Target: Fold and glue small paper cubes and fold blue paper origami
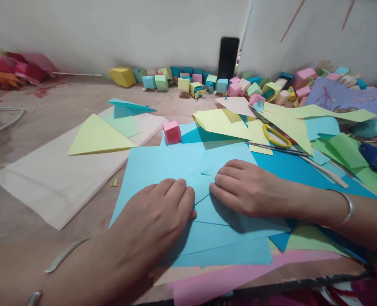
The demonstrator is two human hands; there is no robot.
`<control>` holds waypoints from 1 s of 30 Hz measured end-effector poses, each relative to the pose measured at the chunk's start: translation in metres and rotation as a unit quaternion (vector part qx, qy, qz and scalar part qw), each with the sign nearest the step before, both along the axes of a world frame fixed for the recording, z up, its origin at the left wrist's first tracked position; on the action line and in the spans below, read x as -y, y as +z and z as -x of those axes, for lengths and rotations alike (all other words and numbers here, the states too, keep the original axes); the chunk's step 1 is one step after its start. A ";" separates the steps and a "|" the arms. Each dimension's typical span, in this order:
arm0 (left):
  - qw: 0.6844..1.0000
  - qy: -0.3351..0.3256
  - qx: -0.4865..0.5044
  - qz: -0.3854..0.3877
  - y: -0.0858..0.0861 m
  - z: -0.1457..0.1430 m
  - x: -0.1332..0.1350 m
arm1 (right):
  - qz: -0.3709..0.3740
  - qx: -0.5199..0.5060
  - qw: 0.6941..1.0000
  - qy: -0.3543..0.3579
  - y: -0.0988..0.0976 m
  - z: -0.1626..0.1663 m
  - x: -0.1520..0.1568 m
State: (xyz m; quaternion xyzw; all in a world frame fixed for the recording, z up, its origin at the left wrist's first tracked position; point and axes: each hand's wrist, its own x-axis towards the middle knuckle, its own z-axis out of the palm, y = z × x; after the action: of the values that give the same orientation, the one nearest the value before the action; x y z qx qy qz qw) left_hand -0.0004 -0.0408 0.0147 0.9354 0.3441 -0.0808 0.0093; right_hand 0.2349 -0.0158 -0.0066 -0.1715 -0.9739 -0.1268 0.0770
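Observation:
Light-blue paper [162,165] lies in overlapping sheets on the table before me, with a folded piece [204,196] on top. My left hand [158,212] rests on the left side of this piece, fingers curled and pressed together on the paper, its thumb tip just showing. From the right, my right hand [242,187] bears down on the same piece with its fingers bent and close together. A small gap separates the two hands, and a fold edge of the paper runs between them. The fingertips are partly hidden.
Yellow-handled scissors [276,137] and yellow paper [222,123] lie behind my right hand. A pink paper cube [172,131] sits beyond the blue sheets. A phone [228,58] leans on the wall among several paper cubes. White paper [48,178] lies left; the table edge [303,282] is near me.

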 end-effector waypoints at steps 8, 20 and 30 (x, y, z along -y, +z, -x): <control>0.998 -0.026 -0.055 0.019 0.011 0.000 0.002 | -0.057 0.013 0.998 -0.001 -0.003 -0.004 -0.013; 0.979 -0.104 0.173 -0.004 0.000 0.004 -0.005 | -0.066 -0.028 0.997 0.003 -0.008 -0.001 0.008; 0.980 -0.094 0.145 -0.094 -0.011 0.003 -0.016 | 0.061 -0.046 0.991 -0.109 -0.008 -0.013 -0.011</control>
State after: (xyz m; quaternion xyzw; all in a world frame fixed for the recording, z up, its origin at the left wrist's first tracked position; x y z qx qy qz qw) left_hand -0.0039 -0.0243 0.0034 0.9620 0.2558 0.0880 -0.0362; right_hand 0.2479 -0.0048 -0.0149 -0.2870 -0.9507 -0.0668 0.0967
